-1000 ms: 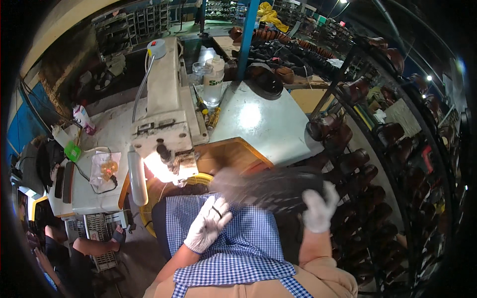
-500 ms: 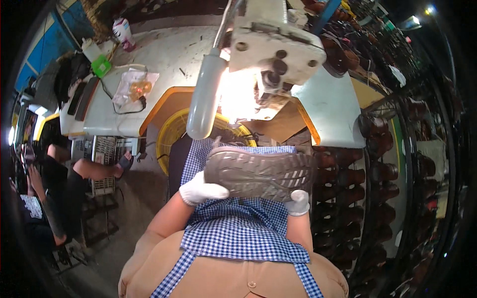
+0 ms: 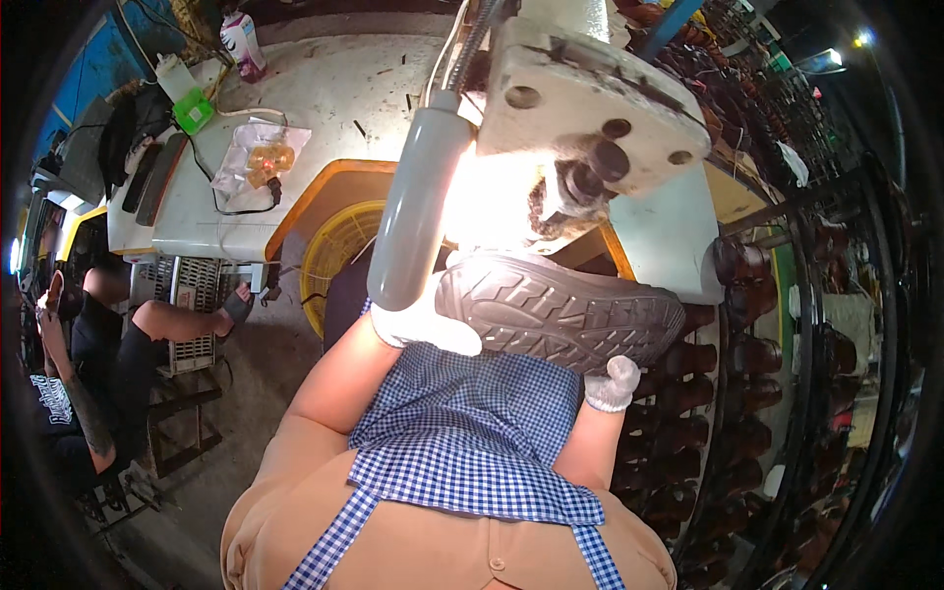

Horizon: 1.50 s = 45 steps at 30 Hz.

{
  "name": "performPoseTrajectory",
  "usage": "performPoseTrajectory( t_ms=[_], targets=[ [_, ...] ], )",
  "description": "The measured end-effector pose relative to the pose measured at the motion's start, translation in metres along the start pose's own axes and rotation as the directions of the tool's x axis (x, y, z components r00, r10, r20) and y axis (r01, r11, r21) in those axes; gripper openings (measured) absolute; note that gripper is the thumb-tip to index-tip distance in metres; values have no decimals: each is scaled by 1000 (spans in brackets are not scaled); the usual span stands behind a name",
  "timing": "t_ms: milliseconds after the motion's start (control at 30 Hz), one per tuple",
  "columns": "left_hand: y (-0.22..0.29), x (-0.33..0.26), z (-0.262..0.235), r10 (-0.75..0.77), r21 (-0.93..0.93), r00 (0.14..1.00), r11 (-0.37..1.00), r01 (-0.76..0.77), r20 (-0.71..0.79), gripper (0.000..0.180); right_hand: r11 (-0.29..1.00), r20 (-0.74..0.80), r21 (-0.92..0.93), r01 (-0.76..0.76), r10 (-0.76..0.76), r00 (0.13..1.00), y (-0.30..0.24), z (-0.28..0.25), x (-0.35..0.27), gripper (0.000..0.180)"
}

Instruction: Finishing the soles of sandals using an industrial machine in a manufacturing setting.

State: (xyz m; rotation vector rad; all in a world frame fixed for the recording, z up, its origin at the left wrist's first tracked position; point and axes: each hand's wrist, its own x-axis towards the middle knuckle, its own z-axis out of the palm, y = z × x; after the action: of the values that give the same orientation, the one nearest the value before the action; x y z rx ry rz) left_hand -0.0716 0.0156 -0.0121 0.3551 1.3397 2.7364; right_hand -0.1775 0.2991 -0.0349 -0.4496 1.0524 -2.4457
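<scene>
A shoe with a grey treaded sole (image 3: 560, 310) is held sole-up just under the head of a white sewing machine (image 3: 580, 108), beside its bright lamp. My left hand (image 3: 423, 324), in a white glove, grips the shoe's left end. My right hand (image 3: 612, 383), also gloved, holds the shoe from beneath at its right end, mostly hidden by the sole. A blue checked apron (image 3: 462, 433) covers my lap below.
The white worktable (image 3: 324, 108) carries a plastic bag, a green box and a small bottle. A yellow basket (image 3: 334, 261) stands under the table. Racks of dark boots (image 3: 777, 334) fill the right side. Another person (image 3: 88, 354) sits at the left.
The view has closed in on the machine. The shoe has been lifted from my lap to the machine head, sole still up, with both hands on it.
</scene>
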Motion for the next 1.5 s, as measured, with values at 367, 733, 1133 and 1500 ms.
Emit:
performPoseTrajectory(
  t_ms=[367,733,1133,1500],
  targets=[
    [8,-42,-3,332,198,922,935,-294,-199,66,974,139,-224,0,32,990,23,41,13,79],
    [29,-102,-62,192,-112,884,958,-263,-427,82,787,514,-597,159,223,828,89,104,34,73],
    [-34,-159,-72,290,-165,752,869,-466,-592,78,740,534,-628,-241,635,559,50,114,75,66],
    [15,-30,47,314,531,687,838,124,-655,35,340,76,-909,-240,703,707,21,114,78,70]
  ],
)
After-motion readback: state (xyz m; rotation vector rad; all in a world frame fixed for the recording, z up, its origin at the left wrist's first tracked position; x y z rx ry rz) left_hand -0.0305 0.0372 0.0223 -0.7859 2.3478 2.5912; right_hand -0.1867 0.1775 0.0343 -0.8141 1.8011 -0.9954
